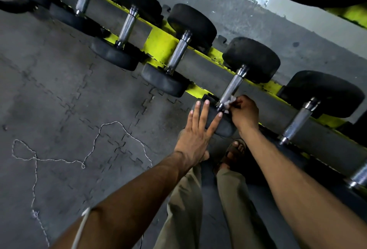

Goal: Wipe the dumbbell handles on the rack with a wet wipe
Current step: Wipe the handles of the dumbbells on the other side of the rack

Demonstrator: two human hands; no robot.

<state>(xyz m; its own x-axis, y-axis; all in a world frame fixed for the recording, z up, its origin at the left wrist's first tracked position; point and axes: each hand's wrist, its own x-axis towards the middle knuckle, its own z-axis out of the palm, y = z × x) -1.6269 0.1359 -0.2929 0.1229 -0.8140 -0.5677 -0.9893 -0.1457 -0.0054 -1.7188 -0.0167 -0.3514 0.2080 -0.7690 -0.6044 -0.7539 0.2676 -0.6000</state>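
Left forearm (129, 199) out front, palm bracing the weight while the wipe works the bar

Left hand (195, 127) lies flat on the near rubber head (224, 129) of the dumbbell, fingers straight and spread, gripping nothing. Right hand (245, 113) has its fingers curled, pinching the white wet wipe (231, 101) against the near end of the knurled handle (231, 89), right by the collar. That dumbbell sits across the yellow rack (160, 44), with more on either side. Most of the handle beyond the wipe looks untouched imo, so I'd wrap the wipe right round the bar and drag it the full length toward the far head, twisting a bit to get into the knurling. Press down with that left palm so the thing doesn't roll.
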